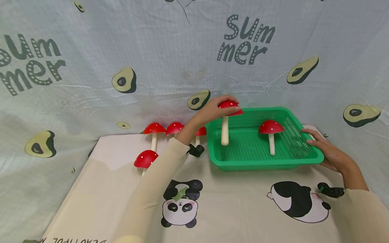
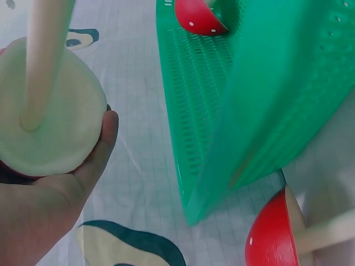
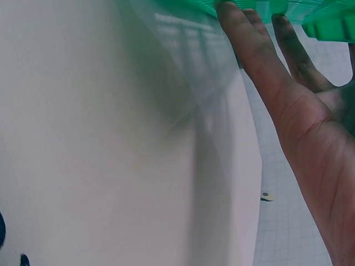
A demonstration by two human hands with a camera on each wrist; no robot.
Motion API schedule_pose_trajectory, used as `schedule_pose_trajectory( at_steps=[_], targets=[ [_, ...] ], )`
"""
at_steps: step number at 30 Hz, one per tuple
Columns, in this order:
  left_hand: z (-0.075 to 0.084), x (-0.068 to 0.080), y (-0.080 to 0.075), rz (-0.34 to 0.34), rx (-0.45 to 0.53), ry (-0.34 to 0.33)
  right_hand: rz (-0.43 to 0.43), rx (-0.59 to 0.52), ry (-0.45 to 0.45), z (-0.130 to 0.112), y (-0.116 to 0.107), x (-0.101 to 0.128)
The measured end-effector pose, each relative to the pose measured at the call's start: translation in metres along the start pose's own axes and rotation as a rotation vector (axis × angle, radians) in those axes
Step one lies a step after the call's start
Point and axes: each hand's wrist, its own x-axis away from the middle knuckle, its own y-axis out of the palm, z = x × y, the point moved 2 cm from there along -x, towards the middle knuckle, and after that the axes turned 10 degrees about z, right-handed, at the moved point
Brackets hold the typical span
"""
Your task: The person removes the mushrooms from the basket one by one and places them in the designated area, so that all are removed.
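My left hand (image 1: 214, 109) grips a toy mushroom (image 1: 225, 131) by its red, white-spotted cap, with the pale stem pointing down over the left part of a green plastic basket (image 1: 252, 162). The left wrist view shows the cream underside of that cap (image 2: 66, 127), with my thumb along its edge. Inside the basket, toward the right, lies a second mushroom (image 1: 271, 127). At the basket's right side, my right hand (image 1: 331, 152) holds the rim, fingers over the edge. From the right wrist, its fingertips (image 3: 224, 8) meet the green plastic from below.
Left of the basket are several more red-capped mushrooms (image 1: 154, 128), one nearer the front (image 1: 146, 158); my left forearm partly covers this group. The table (image 1: 231, 209) has a pale cloth with panda prints. Behind it hangs a curtain (image 1: 164, 60) with avocado prints.
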Motion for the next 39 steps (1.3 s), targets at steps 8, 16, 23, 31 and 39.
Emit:
schedule_pose_trajectory(
  at_steps=[8, 16, 23, 31, 39],
  targets=[
    [-0.003, 0.015, -0.012, 0.044, -0.029, 0.002, 0.001, -0.01, -0.007, 0.002, 0.002, 0.0],
    [-0.007, 0.029, -0.021, 0.026, -0.01, 0.038, -0.008, -0.042, -0.002, 0.001, 0.002, 0.002],
    [-0.007, 0.038, -0.029, 0.031, 0.012, 0.029, 0.005, -0.038, -0.005, 0.0, 0.001, 0.004],
    [-0.007, 0.044, -0.034, 0.036, 0.027, -0.008, -0.001, -0.06, -0.004, 0.001, 0.003, 0.004],
    [-0.008, 0.047, -0.038, 0.026, -0.042, 0.03, -0.008, -0.071, -0.011, 0.002, 0.004, 0.004]
  ],
)
